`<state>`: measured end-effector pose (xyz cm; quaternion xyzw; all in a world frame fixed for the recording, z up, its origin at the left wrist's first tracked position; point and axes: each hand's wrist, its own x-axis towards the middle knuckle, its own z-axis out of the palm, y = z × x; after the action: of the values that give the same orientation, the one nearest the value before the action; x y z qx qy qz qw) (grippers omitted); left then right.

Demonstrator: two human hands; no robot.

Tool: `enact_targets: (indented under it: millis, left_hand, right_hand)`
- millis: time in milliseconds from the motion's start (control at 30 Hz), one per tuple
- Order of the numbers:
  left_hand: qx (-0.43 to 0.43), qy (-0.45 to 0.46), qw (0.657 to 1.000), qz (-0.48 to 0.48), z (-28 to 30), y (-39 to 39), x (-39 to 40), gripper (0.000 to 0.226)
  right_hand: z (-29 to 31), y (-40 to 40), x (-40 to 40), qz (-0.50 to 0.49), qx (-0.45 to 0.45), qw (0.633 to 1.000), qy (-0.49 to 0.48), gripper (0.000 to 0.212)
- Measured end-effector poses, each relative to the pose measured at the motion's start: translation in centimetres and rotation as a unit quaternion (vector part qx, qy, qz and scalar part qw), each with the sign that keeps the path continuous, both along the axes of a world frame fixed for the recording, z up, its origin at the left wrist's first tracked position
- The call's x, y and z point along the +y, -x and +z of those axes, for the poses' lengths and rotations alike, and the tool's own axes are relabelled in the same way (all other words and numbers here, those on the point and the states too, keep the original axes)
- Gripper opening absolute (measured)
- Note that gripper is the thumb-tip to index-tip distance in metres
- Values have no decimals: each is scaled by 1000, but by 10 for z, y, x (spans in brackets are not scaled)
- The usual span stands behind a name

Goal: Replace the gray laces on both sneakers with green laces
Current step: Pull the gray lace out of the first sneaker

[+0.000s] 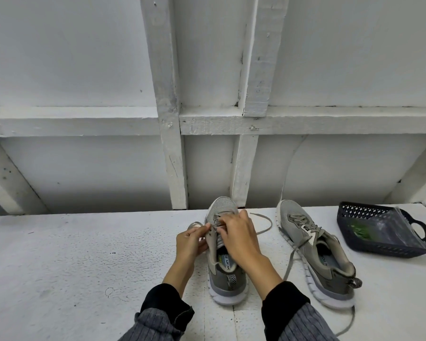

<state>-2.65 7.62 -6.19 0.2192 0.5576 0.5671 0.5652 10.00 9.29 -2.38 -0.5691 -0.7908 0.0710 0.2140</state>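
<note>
Two grey sneakers stand on a white table, toes pointing away from me. The left sneaker (223,271) is between my hands. My left hand (191,243) pinches its grey lace (263,223) at the eyelet flap, and my right hand (240,236) lies over the tongue with fingers curled on the lacing. A loose end of that lace trails to the right. The right sneaker (315,252) stands apart, still threaded with an untied grey lace (292,257). Green laces (360,231) lie in a clear bag inside the basket.
A dark plastic basket (389,249) with handles sits at the table's right end. The white table top (84,262) stretches to the left. Behind it rises a white wall with wooden framing (172,143).
</note>
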Motion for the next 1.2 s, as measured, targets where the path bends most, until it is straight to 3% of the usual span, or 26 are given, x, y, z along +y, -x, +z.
enact_targets:
  millis: [67,233,333,400,467,567,633,700,800,867,933,1067,1133,1200]
  left_hand:
    - [3,0,1000,4,0,0,0,28]
    - [7,-3,1000,9,4,-3,-2,15]
    - [14,0,1000,12,4,-4,-2,13]
    - [15,0,1000,11,4,-4,-2,15]
    - [15,1,1000,11,4,-4,-2,16]
    - [13,1,1000,10,5,-4,-3,15]
    - [16,0,1000,8,6,-4,-3,15]
    - [15,-4,1000,10,7,-5,-3,15]
    - [14,-7,1000,11,9,-5,-4,15]
    - [14,-8,1000,9,10,-6,-5,16]
    - [13,-11,1000,9,10,-6,-6,15]
    - [11,-12,1000,10,10,-6,-5,14]
    - [11,-12,1000,11,10,-6,-5,14]
    - [13,-13,1000,12,10,-7,-5,15]
  right_hand:
    - [-3,-2,2,-24,24,999,32,20]
    - [9,-9,9,-84,259,961,44,10]
    - [25,-18,14,-168,468,868,-8,9]
    - [31,-28,19,-212,558,802,-17,9]
    - [29,-33,21,-249,532,810,-8,8]
    - [21,-31,16,-267,384,883,-46,11]
    - [19,-23,8,-211,278,934,-81,18]
    - [17,-12,3,-109,197,973,-46,16]
    - [4,-3,0,-24,79,994,68,20]
    - [-4,-4,0,-17,18,996,88,20]
    - [-6,-4,0,-19,36,996,76,14]
    - [7,-11,4,-77,258,959,95,18]
    - [15,-15,8,-68,266,959,65,17]
    - [16,-15,10,-30,205,976,66,12]
